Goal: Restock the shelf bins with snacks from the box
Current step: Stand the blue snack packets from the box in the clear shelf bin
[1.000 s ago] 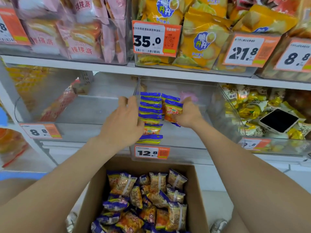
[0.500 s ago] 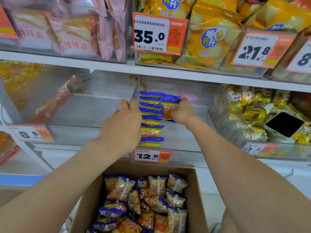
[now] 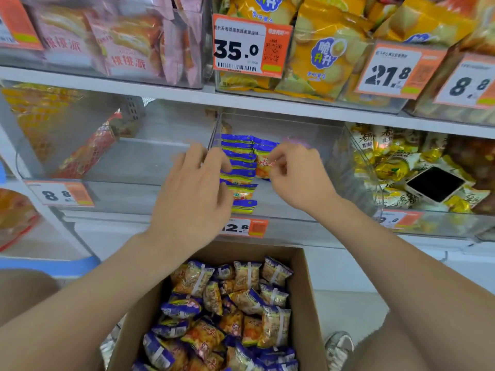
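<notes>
Right hand (image 3: 294, 172) pinches a packet (image 3: 263, 163) beside the short row (image 3: 238, 156) along the bin (image 3: 294, 203) left wall; left hand (image 3: 192, 191), fingers loosely spread, brushes that row. Below the bin the box (image 3: 309, 303) brims with snacks, so it's early days, I'd judge.

Glossy plastic snack packets (image 3: 238, 170) sit in a clear plastic bin (image 3: 294, 210); the box (image 3: 308, 290) is matt brown cardboard.

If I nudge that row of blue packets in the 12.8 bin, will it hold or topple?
Likely topples: the row of packets stands overlapped on edge, with bare floor of the clear bin beside it. They look puffy and light, like the loose ones in the box, so should shift easily. Glossy film may slide on that plastic.
</notes>
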A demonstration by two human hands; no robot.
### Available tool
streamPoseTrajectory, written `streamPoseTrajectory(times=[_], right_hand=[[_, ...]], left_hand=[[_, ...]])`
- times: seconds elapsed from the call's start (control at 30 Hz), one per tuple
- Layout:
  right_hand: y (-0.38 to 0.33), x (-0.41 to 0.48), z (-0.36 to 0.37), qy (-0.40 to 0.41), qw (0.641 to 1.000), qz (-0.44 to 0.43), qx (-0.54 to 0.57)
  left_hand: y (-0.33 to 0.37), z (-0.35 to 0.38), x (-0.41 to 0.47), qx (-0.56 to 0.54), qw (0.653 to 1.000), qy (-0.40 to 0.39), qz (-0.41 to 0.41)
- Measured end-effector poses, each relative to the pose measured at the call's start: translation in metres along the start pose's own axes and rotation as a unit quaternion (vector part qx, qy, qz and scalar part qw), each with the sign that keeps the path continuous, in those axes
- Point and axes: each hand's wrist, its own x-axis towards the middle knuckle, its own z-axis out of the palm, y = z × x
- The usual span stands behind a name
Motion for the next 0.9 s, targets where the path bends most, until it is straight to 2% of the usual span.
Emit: streamPoseTrajectory(times=[0.07,0.13,0.23,0.33,0.5,0.67,0.77,0.9], right_hand=[[-0.027,-0.040,-0.018,-0.063,0.992,-0.063,0.086],[-0.043,-0.073,-0.025,-0.162,0.977,-0.103,0.098],[-0.039,-0.107,-0.003,-0.301,0.945,-0.127,0.009],[-0.030,-0.132,0.026,-0.403,0.899,-0.145,-0.088],[-0.030,-0.149,0.050,-0.440,0.864,-0.156,-0.189],[-0.043,-0.147,0.060,-0.443,0.848,-0.197,-0.215],[-0.045,-0.142,0.063,-0.454,0.838,-0.209,-0.217],[-0.042,-0.127,0.050,-0.465,0.841,-0.187,-0.201]], left_hand=[[0.007,-0.005,-0.016,-0.081,0.995,-0.049,-0.029],[0.006,-0.002,-0.032,-0.075,0.981,-0.174,-0.027],[-0.005,0.014,-0.055,0.037,0.937,-0.343,0.046],[-0.013,0.037,-0.075,0.088,0.894,-0.430,0.086],[-0.038,0.079,-0.111,0.184,0.832,-0.517,0.080],[-0.071,0.099,-0.143,0.164,0.772,-0.614,0.017],[-0.071,0.103,-0.152,0.151,0.786,-0.599,0.011],[-0.060,0.102,-0.146,0.038,0.856,-0.516,-0.006]])
